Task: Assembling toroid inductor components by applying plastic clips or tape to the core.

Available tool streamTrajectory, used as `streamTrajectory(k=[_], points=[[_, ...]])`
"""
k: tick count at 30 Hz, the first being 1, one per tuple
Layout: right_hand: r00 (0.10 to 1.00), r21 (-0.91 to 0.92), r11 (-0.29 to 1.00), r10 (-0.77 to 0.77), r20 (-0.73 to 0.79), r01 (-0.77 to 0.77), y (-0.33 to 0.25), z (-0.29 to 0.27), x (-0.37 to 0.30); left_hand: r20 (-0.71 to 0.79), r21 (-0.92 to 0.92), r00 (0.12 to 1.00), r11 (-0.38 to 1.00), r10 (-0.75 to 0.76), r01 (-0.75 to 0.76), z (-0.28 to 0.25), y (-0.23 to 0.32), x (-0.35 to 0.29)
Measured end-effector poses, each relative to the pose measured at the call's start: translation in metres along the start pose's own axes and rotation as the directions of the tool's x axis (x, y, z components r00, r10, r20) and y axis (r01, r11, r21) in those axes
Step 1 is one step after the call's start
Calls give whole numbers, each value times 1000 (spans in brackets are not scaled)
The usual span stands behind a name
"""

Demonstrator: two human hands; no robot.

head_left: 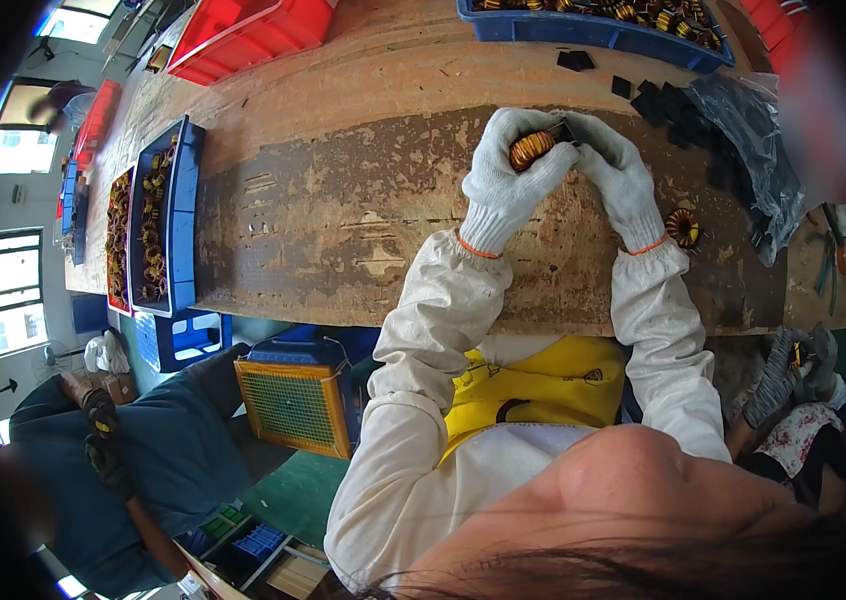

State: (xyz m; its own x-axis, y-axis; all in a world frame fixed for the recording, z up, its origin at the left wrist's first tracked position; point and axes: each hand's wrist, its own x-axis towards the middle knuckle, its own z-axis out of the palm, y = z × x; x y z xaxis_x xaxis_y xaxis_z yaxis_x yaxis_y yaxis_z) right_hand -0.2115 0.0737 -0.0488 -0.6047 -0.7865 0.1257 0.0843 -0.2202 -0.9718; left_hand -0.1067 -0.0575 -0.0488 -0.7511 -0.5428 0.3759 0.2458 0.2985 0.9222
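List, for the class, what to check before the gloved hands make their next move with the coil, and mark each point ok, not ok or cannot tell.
1. Coil gripped by left hand: ok.
2. Right hand at the coil's right side: ok.
3. Small black piece seated on the coil: cannot tell.
4. Spare black pieces close by on the bench: ok.
5. Second coil lying apart by the right wrist: ok.
6. Gloves intact: cannot tell.
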Motion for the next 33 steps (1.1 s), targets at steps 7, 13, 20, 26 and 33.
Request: streamTrajectory(k=[7, 13, 20, 26, 33], points=[[999, -62, 997, -42, -20, 40, -19, -4, -3, 55, -84, 995, 993, -81, 86, 9, 15, 5], [970, -312, 921, -242, 5, 231, -10, -3, -9, 74, -131, 970, 962, -231, 239, -1, 22, -7], [974, -352, 913, -226, -10, 208, -15, -5, -12, 205, -276, 944, 911, -256, 307, -13, 1, -4], [974, -416, 887, -226, -11, 201, -9, -6, -8, 129, -315, 950, 897, -284, 311, -9, -7, 0], [944, -364, 911, -276, -182, 196, 0, 9, -9, -17, -465, 933, 829, -359, 311, 2, -12, 0]])
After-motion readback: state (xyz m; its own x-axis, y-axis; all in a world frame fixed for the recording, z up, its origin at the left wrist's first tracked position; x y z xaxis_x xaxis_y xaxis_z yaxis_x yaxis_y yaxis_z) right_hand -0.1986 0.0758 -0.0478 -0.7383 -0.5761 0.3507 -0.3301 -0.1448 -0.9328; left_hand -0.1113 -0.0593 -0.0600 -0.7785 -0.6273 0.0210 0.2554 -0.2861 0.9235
